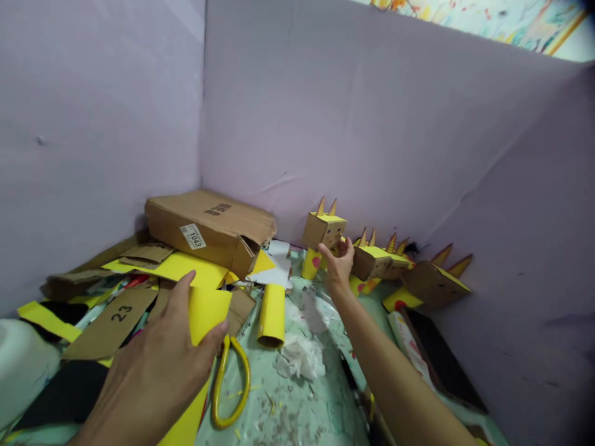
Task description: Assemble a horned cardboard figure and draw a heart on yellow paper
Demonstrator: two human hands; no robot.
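My right hand (340, 263) reaches far forward, its thumb and fingers around the lower part of a small cardboard box figure (320, 230) with two pointed horns and a yellow top. Under that box is a yellow tube leg (310, 263) with a pink dot. My left hand (158, 347) is near me, thumb and index finger spread apart. Between them shows a yellow card piece (209, 310), its lower part hidden; no firm grip is visible. Beside the left thumb lies a yellow-handled tool (246, 384), its other end hidden. A yellow paper tube (271, 316) lies between my hands.
Similar horned box figures (372, 260) line the back right, one (434, 282) nearest the right wall. A large cardboard box (209, 223) stands back left above cardboard scraps (114, 325) and yellow sheets. Crumpled tissue (302, 358) and a dark flat panel (441, 359) lie on the table. Lilac walls (372, 111) enclose it.
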